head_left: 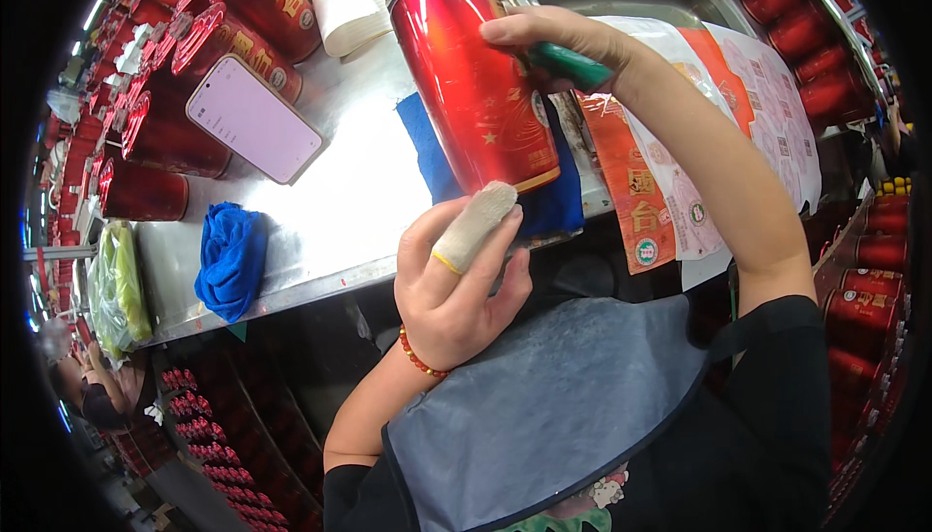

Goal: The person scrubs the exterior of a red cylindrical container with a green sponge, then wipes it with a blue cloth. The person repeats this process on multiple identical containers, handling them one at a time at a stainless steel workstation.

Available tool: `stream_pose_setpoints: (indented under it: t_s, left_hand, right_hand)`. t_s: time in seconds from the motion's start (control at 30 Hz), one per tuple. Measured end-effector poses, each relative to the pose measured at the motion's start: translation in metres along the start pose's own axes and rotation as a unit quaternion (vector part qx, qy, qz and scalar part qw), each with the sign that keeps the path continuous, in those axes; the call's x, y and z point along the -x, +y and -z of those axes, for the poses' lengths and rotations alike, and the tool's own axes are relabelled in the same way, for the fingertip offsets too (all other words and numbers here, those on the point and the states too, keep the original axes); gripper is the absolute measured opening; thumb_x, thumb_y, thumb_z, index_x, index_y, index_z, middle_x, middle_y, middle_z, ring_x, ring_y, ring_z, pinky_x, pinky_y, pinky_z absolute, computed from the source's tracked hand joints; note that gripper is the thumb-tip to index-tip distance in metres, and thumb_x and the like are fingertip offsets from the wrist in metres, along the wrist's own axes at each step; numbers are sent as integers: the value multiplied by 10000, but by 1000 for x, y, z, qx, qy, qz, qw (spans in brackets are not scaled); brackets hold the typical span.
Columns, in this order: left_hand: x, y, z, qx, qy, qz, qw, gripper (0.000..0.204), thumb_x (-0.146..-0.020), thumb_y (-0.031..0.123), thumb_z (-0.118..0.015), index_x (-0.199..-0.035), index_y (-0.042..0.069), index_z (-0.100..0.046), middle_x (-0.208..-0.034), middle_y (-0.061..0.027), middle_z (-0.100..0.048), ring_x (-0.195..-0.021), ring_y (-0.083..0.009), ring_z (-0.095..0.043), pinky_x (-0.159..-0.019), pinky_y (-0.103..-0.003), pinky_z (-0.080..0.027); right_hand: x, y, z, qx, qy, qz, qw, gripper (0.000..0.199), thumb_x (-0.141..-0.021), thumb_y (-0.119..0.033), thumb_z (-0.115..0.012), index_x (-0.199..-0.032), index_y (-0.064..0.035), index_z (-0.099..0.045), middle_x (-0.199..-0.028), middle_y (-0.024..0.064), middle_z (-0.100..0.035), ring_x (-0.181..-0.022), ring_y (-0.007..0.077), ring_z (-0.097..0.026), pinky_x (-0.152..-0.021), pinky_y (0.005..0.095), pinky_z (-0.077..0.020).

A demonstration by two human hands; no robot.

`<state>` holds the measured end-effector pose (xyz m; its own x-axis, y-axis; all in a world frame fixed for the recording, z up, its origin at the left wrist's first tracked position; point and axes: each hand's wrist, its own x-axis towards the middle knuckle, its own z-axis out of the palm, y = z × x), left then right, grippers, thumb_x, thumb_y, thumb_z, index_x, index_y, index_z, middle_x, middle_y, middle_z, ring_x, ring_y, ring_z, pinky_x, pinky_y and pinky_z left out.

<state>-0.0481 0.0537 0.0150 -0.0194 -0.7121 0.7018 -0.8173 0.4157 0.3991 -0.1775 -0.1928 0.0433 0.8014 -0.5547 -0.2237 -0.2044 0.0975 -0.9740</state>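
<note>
Right hand (571, 31) grips green object (575, 66) beside red can (471, 81); left hand (454, 291) at can's lower rim.

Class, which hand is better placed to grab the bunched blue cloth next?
Probably the left hand: it is nearer the bunched blue cloth, while the right hand is farther off, holding a green object.

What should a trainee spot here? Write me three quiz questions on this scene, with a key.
1. Which hand grips the smooth green object beside the shiny red cylindrical can?
2. True or false: the flat, pale-screened smartphone lies on the crumpled blue cloth bundle.
3. Complete: the pale fabric finger cover on the left hand has a ____ edge.

Key: 1. the right hand; 2. false, they lie apart; 3. yellow.
</note>
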Motion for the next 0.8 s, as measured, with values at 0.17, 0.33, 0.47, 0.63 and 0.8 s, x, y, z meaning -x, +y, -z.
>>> stream_pose_setpoints:
  t_s: [0.17, 0.33, 0.47, 0.63, 0.8]
  left_hand:
    - [-9, 8, 5, -43, -27, -18, 999, 414, -722, 20, -789, -1135, 44, -769, -1196, -92, -702, -1090, -289, -646, -898, -360, -549]
    - [0, 2, 6, 8, -12, 23, 1000, 393, -740, 39, -792, -1131, 18, -754, -1187, -122, -713, -1103, -310, -653, -933, -374, -551]
    - [-3, 2, 7, -1, -17, 11, 1000, 389, -746, 40, -791, -1132, 17, -753, -1187, -130, -712, -1096, -313, -658, -922, -376, -557]
    - [-6, 3, 9, -18, -29, -2, 999, 389, -749, 39, -787, -1135, 14, -751, -1178, -137, -718, -1098, -311, -663, -916, -377, -561]
    - [-2, 0, 11, -1, -29, 16, 999, 403, -736, 51, -797, -1135, 16, -750, -1169, -133, -723, -1089, -306, -671, -923, -377, -560]
  right_hand:
    - [8, -52, -30, 324, 80, -17, 943, 1020, -740, -746, -773, -1294, 76, -538, -1094, 224, -716, -951, 297, -752, -850, 362, -618]
    - [2, -13, 17, 44, 0, -41, 998, 808, -739, -727, -799, -1080, -3, -690, -694, -26, -654, -568, -18, -613, -447, 118, -437]
    - [-13, 9, 3, 22, 29, 13, 999, 854, -715, -683, -830, -1151, 31, -661, -863, 73, -696, -745, 135, -699, -631, 233, -552]
    - [-1, -48, -25, 344, 92, -51, 933, 1050, -701, -763, -784, -1306, 72, -581, -1168, 220, -711, -1036, 313, -735, -908, 330, -584]
    - [-12, 0, 7, 97, 46, 32, 994, 1029, -638, -839, -774, -1154, 47, -685, -771, 66, -683, -663, 134, -672, -551, 240, -505]
